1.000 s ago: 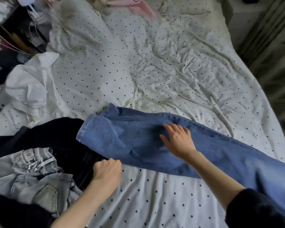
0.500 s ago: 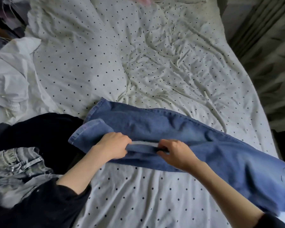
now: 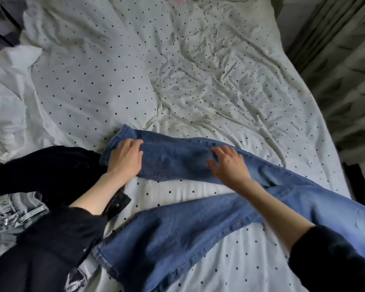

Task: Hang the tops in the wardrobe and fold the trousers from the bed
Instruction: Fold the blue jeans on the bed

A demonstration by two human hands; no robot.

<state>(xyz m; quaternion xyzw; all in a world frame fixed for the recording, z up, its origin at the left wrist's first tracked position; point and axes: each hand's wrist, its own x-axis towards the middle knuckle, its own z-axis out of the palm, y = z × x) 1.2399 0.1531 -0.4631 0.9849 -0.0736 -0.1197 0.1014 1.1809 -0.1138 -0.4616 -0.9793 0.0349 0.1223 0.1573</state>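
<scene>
blue jeans flat under left hand and right hand

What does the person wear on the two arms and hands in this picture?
Both arms wear dark, black-looking sleeves pushed up, leaving the forearms bare. The left hand and right hand are bare: no gloves, and no rings or watch that I can see.
</scene>
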